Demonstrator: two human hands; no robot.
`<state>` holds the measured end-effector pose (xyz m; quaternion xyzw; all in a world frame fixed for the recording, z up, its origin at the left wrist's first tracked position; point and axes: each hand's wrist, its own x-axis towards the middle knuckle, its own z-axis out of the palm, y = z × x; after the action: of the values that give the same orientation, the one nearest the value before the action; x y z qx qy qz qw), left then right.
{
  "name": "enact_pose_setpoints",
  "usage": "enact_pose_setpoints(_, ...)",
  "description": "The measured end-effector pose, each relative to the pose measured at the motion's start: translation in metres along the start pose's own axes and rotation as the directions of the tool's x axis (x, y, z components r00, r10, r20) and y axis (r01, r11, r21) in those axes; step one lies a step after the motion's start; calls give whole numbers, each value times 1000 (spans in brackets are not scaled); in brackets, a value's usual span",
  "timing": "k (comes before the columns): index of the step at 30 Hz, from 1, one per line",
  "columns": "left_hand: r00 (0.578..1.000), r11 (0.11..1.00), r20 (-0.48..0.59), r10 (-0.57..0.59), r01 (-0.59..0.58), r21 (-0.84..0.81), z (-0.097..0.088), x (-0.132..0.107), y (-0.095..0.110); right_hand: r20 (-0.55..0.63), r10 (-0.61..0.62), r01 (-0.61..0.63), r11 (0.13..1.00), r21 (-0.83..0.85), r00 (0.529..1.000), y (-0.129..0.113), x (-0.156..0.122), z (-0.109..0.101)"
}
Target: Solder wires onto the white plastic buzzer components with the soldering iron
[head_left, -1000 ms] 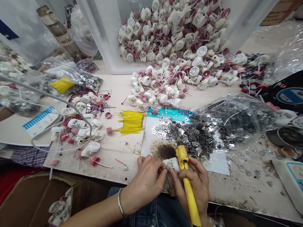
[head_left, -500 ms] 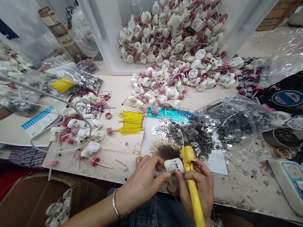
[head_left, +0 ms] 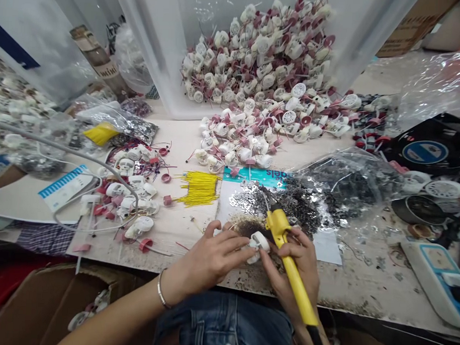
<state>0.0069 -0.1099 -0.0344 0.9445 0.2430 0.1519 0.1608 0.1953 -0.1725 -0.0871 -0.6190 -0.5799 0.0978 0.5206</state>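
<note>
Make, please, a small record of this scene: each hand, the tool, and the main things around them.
Left hand: fingertips at a white plastic part
Right hand: grips the yellow tool, thumb at the same part
Tool tip: points toward the small metal pieces
Yellow wires: bundled, left of the metal pieces
Bin: behind, with heaped white and pink parts

A pale table (head_left: 180,143) carries a clear plastic tub (head_left: 142,43), with a pile of white and pink parts (head_left: 244,148) before it. Yellow wires (head_left: 199,189) lie just beside white paper (head_left: 327,246). A smaller heap of parts (head_left: 129,191) sits left; a metal tin (head_left: 401,212) and power strip (head_left: 430,285) rest right.
</note>
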Motion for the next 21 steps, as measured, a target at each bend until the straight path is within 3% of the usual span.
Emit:
enact_pose_setpoints(3,989,983,27,-147,150,-104,-6,-10,-4,78,-182,188,979,-83,980,8,0,-3)
enact_pose_setpoints(7,900,904,-126,-418,398,-157,-10,-19,-2,19,-182,183,976,-116,983,6,-4,-12)
enact_pose_setpoints(12,806,808,70,-587,588,6,8,-1,3,-66,-74,68,994,-82,995,-1,-9,-11)
enact_pose_setpoints(16,732,751,169,-659,654,95,17,15,4,-63,-60,57,997,-46,996,-5,-11,-10)
enact_pose_setpoints(18,741,760,185,-646,647,62,15,14,5,-55,-77,74,996,-58,995,-4,-11,-10)
enact_pose_setpoints(21,821,815,166,-546,567,-121,12,7,9,-48,-111,105,989,-101,993,-1,-6,-6)
